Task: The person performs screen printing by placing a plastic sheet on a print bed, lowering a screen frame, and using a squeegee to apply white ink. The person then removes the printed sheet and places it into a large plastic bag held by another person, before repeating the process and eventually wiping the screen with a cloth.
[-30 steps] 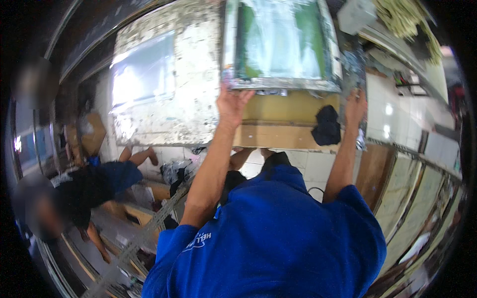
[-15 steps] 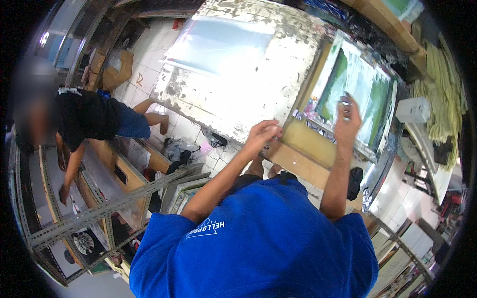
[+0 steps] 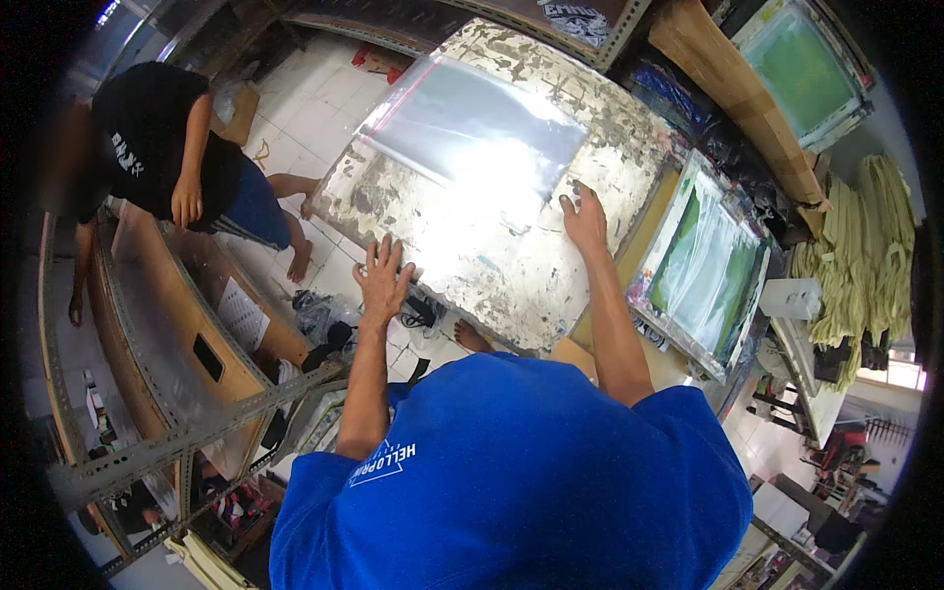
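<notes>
A worn, paint-flaked white tabletop [image 3: 610, 128] stands in front of me, with strong glare across its middle. On its far part lies a clear plastic sheet or bag [image 3: 462, 113] with a thin reddish line along its left edge. My left hand [image 3: 384, 283] is open with fingers spread at the table's near left edge. Over the right side of the table is my right hand [image 3: 587, 224], its thumb and fingers apart near the plastic's right corner. Nothing shows in either hand. To the right rests a screen-printing frame [image 3: 706, 265] with green mesh smeared with white.
Another person [image 3: 157, 147] in a dark shirt bends over wooden shelving [image 3: 187, 315] at the left. A second green-mesh frame [image 3: 801, 74] stands at the far right, near hanging yellowish cloths [image 3: 865, 236] and a white plastic container [image 3: 792, 298]. A metal shelf edge [image 3: 619, 34] borders the table's far side.
My right hand has moved left from above the screen frame to over the tabletop. My left hand has shifted left and spread its fingers. The other person has straightened somewhat, and my view has turned.
</notes>
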Available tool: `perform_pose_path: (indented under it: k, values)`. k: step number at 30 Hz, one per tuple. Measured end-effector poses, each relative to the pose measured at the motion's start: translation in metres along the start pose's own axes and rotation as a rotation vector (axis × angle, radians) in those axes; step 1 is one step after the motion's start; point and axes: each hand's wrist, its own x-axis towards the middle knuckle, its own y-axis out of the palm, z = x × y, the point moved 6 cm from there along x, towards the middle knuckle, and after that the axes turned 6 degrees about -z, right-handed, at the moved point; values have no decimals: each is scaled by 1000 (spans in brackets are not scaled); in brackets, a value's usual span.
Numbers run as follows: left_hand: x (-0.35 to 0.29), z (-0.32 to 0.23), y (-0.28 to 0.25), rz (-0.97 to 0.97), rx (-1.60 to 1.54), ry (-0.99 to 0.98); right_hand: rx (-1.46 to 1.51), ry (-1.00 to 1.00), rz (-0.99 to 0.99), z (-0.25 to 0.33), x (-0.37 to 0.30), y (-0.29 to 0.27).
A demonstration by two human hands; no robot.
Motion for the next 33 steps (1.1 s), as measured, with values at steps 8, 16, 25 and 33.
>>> perform_pose_path:
  k: [8,16,25,33]
  values:
    - [29,51,-15,-69,-37,-36,-205,246,-141,10,68,31]
    - [29,58,-16,-147,-71,-91,-267,397,-206,15,86,42]
    - [37,5,-47,-363,-198,89,-227,374,-189,-11,99,36]
    - [56,-38,-44,-192,-615,89,-486,-47,-200,36,159,34]
